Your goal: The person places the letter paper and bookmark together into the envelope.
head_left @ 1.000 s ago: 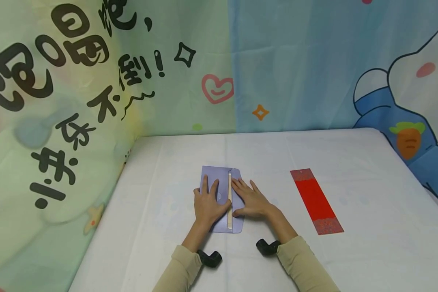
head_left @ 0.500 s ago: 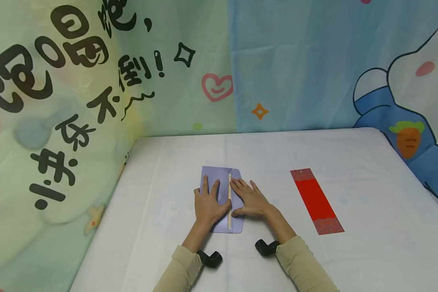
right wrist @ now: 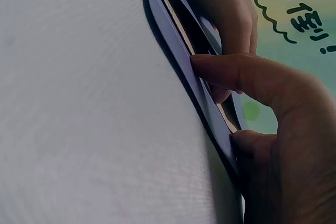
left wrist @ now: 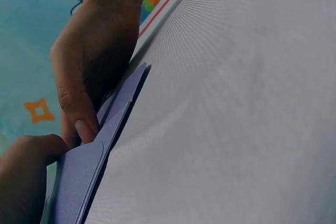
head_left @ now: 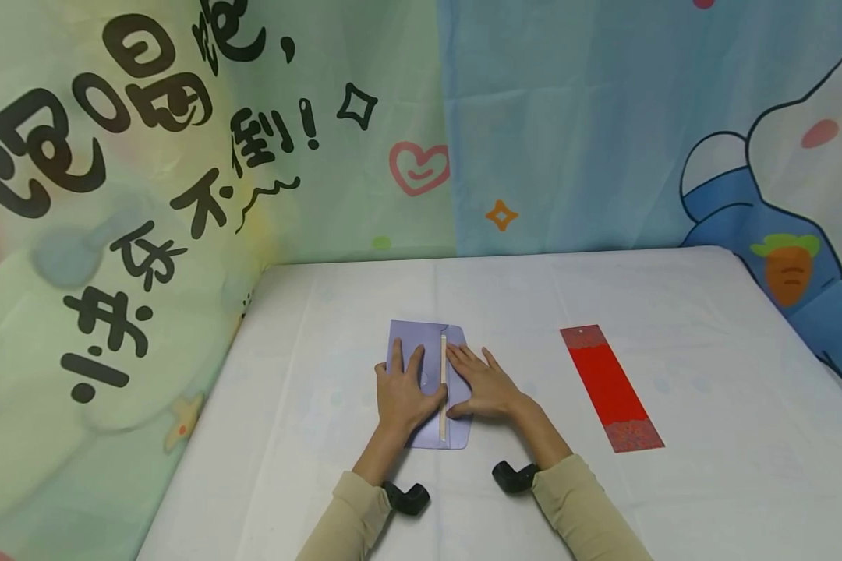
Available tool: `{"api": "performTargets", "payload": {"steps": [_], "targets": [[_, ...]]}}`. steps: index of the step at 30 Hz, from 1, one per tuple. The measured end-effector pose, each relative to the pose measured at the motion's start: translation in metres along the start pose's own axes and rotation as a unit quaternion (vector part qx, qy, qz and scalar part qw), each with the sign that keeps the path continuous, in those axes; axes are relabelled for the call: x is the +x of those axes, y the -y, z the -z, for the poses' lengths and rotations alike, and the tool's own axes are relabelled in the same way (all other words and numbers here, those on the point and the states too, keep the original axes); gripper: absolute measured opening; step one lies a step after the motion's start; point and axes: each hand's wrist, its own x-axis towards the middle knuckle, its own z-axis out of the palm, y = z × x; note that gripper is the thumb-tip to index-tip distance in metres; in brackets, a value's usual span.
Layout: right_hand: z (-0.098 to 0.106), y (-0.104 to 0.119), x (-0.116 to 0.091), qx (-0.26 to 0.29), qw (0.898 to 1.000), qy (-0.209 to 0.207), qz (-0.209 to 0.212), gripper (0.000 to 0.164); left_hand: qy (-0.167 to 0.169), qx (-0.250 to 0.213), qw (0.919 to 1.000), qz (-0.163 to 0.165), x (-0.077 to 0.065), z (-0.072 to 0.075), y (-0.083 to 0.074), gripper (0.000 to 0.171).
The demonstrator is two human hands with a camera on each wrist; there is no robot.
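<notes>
A purple envelope (head_left: 428, 354) lies on the white table with its flap (head_left: 458, 432) folded out to the right. Along the flap's crease runs a narrow pale strip (head_left: 443, 427). My left hand (head_left: 403, 397) rests spread on the envelope's body, its thumb reaching the strip. From the other side, my right hand (head_left: 487, 388) touches the flap with fingertips and thumb, the fingers extended. In the right wrist view, the right thumb and a finger press near the pale strip (right wrist: 176, 17), and the envelope's edge (right wrist: 168, 35) lifts slightly. The left fingers' undersides are hidden.
A flat red paper strip (head_left: 613, 386) with patterned ends lies to the right on the white table (head_left: 323, 312). Printed cloth curtains (head_left: 568, 140) hang behind and at the left. Black wrist cameras (head_left: 407, 499) sit on both wrists.
</notes>
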Motion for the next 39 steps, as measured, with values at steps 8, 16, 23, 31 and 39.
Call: {"api": "performTargets", "payload": {"steps": [8,16,23,31,39], "targets": [[-0.0016,-0.0011,-0.0015,-0.001,1.0,0.002,-0.002,0.108,-0.004,-0.008,0.9999,0.008,-0.0018,-0.0025,0.0001,0.075],[-0.0019,-0.0029,-0.0035,-0.002,1.0,0.004,-0.004,0.109,-0.035,-0.001,0.9994,-0.006,-0.0027,-0.005,-0.0015,0.072],[-0.0018,-0.0016,-0.0028,0.004,1.0,0.005,-0.001,0.109,-0.035,0.006,0.9994,-0.001,-0.0024,-0.0018,-0.0015,0.075],[-0.0019,-0.0012,-0.002,-0.007,1.0,0.007,-0.002,0.109,-0.076,0.012,0.997,-0.013,-0.0037,-0.0013,-0.0003,0.076],[-0.0032,-0.0017,-0.0029,-0.008,1.0,0.01,-0.003,0.11,-0.084,0.008,0.9963,-0.017,-0.0041,-0.0023,-0.0002,0.075]]}}
